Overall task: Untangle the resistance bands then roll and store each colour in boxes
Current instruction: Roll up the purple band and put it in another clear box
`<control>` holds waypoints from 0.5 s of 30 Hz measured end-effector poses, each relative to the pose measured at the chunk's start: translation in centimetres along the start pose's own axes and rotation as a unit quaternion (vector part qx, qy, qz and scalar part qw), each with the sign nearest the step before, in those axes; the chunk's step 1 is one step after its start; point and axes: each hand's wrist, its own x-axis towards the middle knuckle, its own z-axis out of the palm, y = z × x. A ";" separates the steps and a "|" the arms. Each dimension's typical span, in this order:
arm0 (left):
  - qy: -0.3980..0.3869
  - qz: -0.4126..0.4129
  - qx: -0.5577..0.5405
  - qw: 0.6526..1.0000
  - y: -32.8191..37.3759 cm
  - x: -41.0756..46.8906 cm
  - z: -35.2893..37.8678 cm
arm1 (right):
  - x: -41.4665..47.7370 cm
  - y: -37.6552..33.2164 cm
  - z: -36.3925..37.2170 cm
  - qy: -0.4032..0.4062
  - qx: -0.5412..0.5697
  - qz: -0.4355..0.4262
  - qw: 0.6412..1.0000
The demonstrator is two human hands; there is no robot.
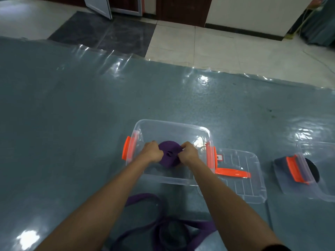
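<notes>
Left hand (pixel 151 152): fingers were curled around the left side of the rolled purple band (pixel 169 157), gripping it.
Right hand (pixel 188 153): fingers were bent and pinched the roll's right edge.
Rolled purple band: sat low inside the clear storage box (pixel 172 123), centre of the frame, between both hands.
Loose purple band (pixel 199 226): lay tangled on the floor, bottom centre.
Box lid (pixel 253 187): lay flat just right of the box.
Second clear box (pixel 324 194): at the right edge, holding a black roll (pixel 312 171).

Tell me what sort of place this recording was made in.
Probably an indoor room: white tiled floor, a white door ajar at the back, and a plastic-covered blue-grey work surface.
</notes>
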 end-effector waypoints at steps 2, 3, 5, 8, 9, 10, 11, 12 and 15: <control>0.011 0.018 0.048 0.999 0.3 -0.3 0.4 | 0.3 0.1 -0.1 0.004 -0.068 -0.022 0.997; 0.013 0.034 0.077 0.996 0.4 -0.4 0.7 | 0.5 0.1 -0.2 0.002 -0.111 -0.035 0.993; 0.009 0.067 0.122 0.990 0.4 -0.3 1.2 | 0.6 0.2 -0.3 -0.009 -0.178 -0.050 0.983; 0.000 0.087 0.155 0.984 0.3 -0.1 1.4 | 0.9 0.3 -0.3 -0.030 -0.196 -0.054 0.979; -0.003 0.091 0.167 0.982 0.3 0.0 1.4 | 1.0 0.3 -0.4 -0.039 -0.198 -0.053 0.978; -0.007 0.094 0.178 0.979 0.3 0.1 1.5 | 1.0 0.2 -0.5 -0.050 -0.202 -0.052 0.977; -0.011 0.098 0.185 0.978 0.2 0.2 1.6 | 0.9 0.2 -0.5 -0.062 -0.208 -0.052 0.975; -0.015 0.101 0.189 0.977 0.2 0.3 1.6 | 0.8 0.2 -0.6 -0.073 -0.214 -0.056 0.972; -0.018 0.105 0.202 0.973 0.0 0.7 1.4 | 0.2 0.1 -1.0 -0.093 -0.215 -0.076 0.969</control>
